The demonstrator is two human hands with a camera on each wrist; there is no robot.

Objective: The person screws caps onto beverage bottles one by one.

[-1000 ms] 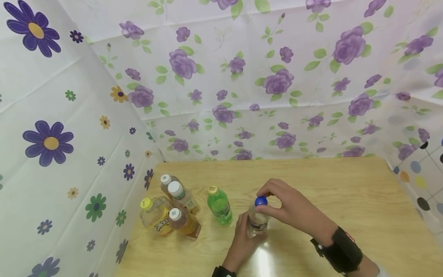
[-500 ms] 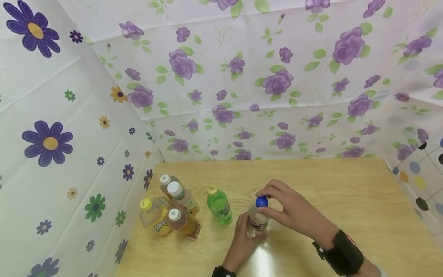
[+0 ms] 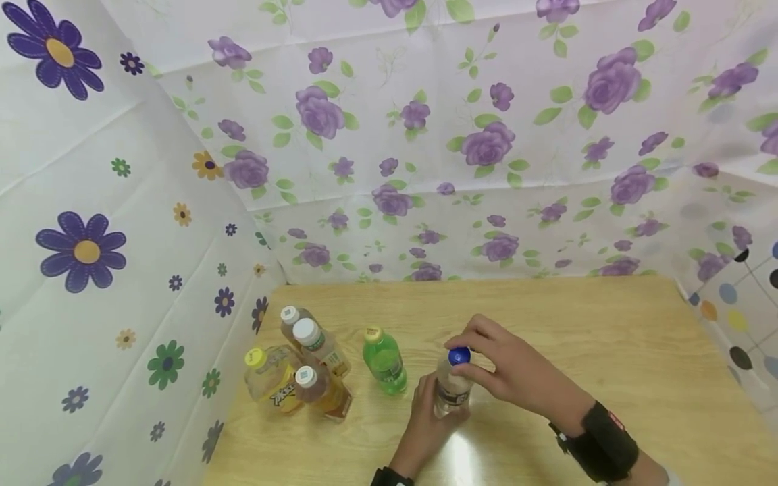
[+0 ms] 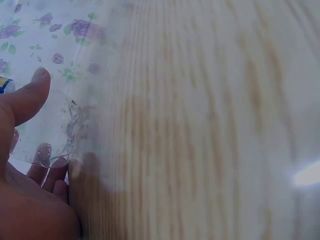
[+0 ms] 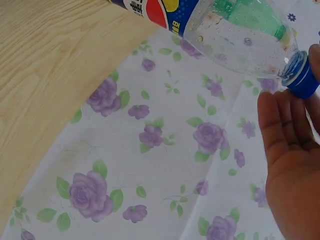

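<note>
A clear plastic bottle [image 3: 453, 383] with a blue screw cap [image 3: 459, 356] stands upright on the wooden table. My left hand [image 3: 428, 422] grips its lower part, thumb on one side and fingers round the other. The thumb [image 4: 32, 97] and the transparent base show in the left wrist view. From the right, my right hand [image 3: 507, 368] pinches the cap between thumb and fingers. The right wrist view shows the blue cap [image 5: 302, 80] at the bottle's neck, several fingers of the right hand [image 5: 295, 150] against it, and a blue label [image 5: 167, 12] with red and yellow patches.
Just left of the hands stands a green bottle [image 3: 385, 364] with a yellow cap. Farther left, a yellow-capped bottle [image 3: 270, 378] and white-capped bottles [image 3: 328, 395] are grouped close together. A flowered cloth wall [image 3: 389, 169] rises behind the table [image 3: 577, 337].
The right hand's fingers have shifted slightly leftward over the blue cap, which they still pinch. The left hand and the bottle stay in place.
</note>
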